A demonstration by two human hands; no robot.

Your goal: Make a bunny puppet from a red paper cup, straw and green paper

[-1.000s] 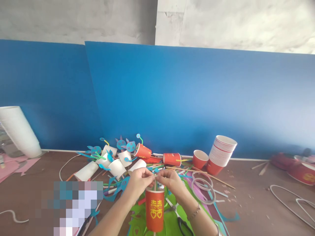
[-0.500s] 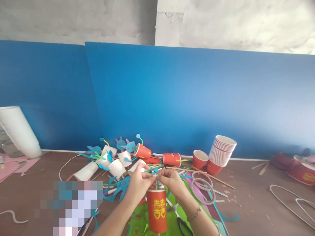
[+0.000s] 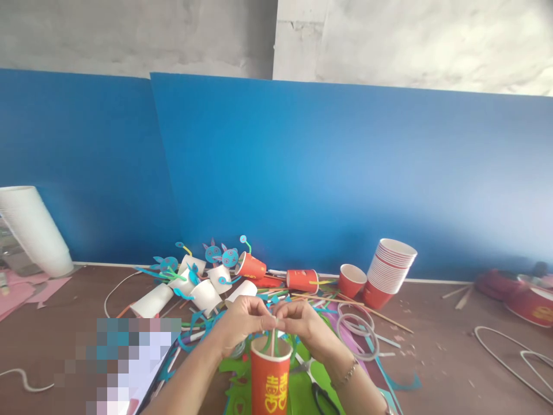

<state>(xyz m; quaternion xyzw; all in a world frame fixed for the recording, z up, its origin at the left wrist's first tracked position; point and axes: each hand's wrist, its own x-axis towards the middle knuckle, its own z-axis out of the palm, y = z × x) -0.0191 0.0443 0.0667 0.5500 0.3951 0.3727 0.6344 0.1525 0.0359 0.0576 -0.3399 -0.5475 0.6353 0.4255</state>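
Observation:
My left hand (image 3: 247, 324) and my right hand (image 3: 305, 324) meet fingertip to fingertip above a red paper cup (image 3: 262, 377) with yellow lettering. Both pinch the upper end of a thin pale stick and the green straws (image 3: 276, 346) beside it, which spread down into the cup's mouth. My fingers hide the exact grip. The cup stands roughly upright, its lower end cut off by the frame's bottom edge. Behind it lie a green sheet (image 3: 305, 386) and scissors with black handles (image 3: 324, 399).
White cups (image 3: 205, 297) with blue paper animal faces (image 3: 212, 253) lie behind my hands, among straws and sticks. A stack of cups (image 3: 391, 268) stands right of them, near clear rings (image 3: 358, 334). A blue panel (image 3: 302, 173) closes off the back. White cups are stacked (image 3: 37, 230) far left.
The cup has dropped slightly and tilted, so its open mouth shows more. More of the green straws and stick is visible between the cup and my fingers, which remain pinched together.

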